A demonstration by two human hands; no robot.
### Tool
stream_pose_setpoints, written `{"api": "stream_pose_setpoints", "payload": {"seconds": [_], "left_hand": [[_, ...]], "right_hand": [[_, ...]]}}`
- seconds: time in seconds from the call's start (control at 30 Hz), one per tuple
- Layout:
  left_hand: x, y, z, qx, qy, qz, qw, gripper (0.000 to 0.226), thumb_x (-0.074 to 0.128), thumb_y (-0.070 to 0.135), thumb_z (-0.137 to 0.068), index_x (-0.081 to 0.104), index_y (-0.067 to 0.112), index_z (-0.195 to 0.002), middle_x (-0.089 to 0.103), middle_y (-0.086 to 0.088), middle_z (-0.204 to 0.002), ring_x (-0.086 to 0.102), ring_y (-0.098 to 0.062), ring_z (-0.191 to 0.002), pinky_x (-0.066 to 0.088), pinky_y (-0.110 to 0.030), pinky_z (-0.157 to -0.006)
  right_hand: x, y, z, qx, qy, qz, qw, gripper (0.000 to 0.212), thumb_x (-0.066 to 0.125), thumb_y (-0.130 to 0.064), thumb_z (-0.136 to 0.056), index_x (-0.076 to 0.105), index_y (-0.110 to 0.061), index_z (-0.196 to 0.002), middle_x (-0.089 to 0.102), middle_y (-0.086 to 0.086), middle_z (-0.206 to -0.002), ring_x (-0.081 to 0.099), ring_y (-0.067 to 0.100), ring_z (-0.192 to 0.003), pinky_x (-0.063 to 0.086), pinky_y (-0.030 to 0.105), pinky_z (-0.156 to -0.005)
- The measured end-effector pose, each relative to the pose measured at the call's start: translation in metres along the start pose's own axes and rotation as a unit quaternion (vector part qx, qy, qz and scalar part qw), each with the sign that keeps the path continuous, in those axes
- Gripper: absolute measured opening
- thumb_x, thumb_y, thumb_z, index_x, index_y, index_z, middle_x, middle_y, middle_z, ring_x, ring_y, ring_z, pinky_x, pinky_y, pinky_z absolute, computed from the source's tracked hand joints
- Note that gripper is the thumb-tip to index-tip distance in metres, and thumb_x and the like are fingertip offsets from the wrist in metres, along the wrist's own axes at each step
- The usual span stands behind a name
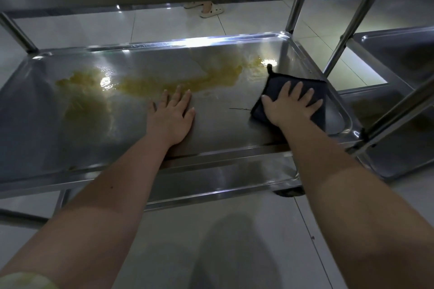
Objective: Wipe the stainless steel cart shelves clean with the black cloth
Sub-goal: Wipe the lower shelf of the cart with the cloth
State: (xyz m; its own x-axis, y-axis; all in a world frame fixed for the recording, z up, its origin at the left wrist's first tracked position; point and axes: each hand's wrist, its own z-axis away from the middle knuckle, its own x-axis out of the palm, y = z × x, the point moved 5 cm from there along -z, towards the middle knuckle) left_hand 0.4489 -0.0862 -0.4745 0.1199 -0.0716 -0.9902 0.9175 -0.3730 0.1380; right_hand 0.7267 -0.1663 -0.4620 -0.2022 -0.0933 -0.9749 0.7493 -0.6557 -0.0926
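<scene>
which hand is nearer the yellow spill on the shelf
Left. The left hand lies flat on the shelf with its fingertips at the near edge of the yellow spill. The right hand presses the black cloth further right.

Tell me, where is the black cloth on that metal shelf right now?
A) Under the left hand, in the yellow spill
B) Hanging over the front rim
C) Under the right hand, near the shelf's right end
C: the right hand lies flat on the black cloth, while the left hand rests on bare shelf.
</scene>
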Motion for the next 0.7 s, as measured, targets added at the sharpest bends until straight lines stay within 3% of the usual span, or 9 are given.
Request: {"api": "stream_pose_setpoints", "payload": {"seconds": [0.2, 0.27, 0.4, 0.6, 0.7], "left_hand": [[0.001, 0.000, 0.003, -0.007, 0.017, 0.016, 1.000, 0.054, 0.019, 0.041, -0.104, 0.006, 0.032, -0.156, 0.001, 0.009, -0.163, 0.000, -0.022, -0.150, 0.002, -0.052, -0.118], [0.002, -0.003, 0.004, -0.012, 0.022, 0.026, 0.999, 0.055, 0.019, 0.038, -0.104, 0.005, 0.027, -0.156, 0.002, 0.006, -0.164, 0.000, -0.020, -0.150, 0.002, -0.051, -0.118], [0.003, -0.001, 0.003, -0.008, 0.018, 0.014, 1.000, 0.053, 0.018, 0.041, -0.104, 0.007, 0.032, -0.155, 0.004, 0.005, -0.164, 0.001, -0.022, -0.150, 0.000, -0.051, -0.117], [0.004, 0.003, 0.002, -0.014, 0.000, -0.001, 1.000, 0.054, 0.016, 0.042, -0.103, 0.003, 0.035, -0.155, 0.002, 0.006, -0.164, 0.001, -0.024, -0.150, -0.001, -0.052, -0.117], [0.000, 0.003, -0.014, 0.009, -0.021, -0.004, 1.000, 0.053, 0.018, 0.044, -0.103, 0.006, 0.036, -0.154, 0.002, 0.004, -0.164, 0.004, -0.027, -0.150, 0.003, -0.054, -0.117]], "right_hand": [[0.029, -0.124, 0.054, -0.248, 0.030, 0.027, 0.968, 0.078, 0.016, -0.070, -0.093, 0.000, -0.026, -0.156, -0.006, 0.001, -0.164, -0.009, 0.036, -0.148, -0.011, 0.061, -0.113], [0.034, -0.136, 0.063, -0.286, 0.025, 0.019, 0.958, 0.073, 0.014, -0.069, -0.094, 0.001, -0.033, -0.156, -0.004, -0.003, -0.164, -0.010, 0.033, -0.149, -0.012, 0.058, -0.115], [0.023, -0.100, 0.040, -0.279, 0.033, 0.024, 0.959, 0.070, 0.016, -0.072, -0.092, 0.003, -0.041, -0.154, -0.001, -0.008, -0.164, -0.005, 0.030, -0.150, -0.008, 0.057, -0.116], [-0.006, 0.043, -0.023, -0.144, 0.018, 0.029, 0.989, 0.070, 0.016, -0.075, -0.091, -0.001, -0.046, -0.152, -0.006, -0.009, -0.164, -0.007, 0.031, -0.149, -0.006, 0.056, -0.117], [-0.009, 0.066, -0.026, -0.129, 0.021, 0.030, 0.991, 0.070, 0.016, -0.074, -0.091, 0.000, -0.045, -0.152, -0.005, -0.010, -0.164, -0.007, 0.031, -0.149, -0.008, 0.055, -0.118]]}}
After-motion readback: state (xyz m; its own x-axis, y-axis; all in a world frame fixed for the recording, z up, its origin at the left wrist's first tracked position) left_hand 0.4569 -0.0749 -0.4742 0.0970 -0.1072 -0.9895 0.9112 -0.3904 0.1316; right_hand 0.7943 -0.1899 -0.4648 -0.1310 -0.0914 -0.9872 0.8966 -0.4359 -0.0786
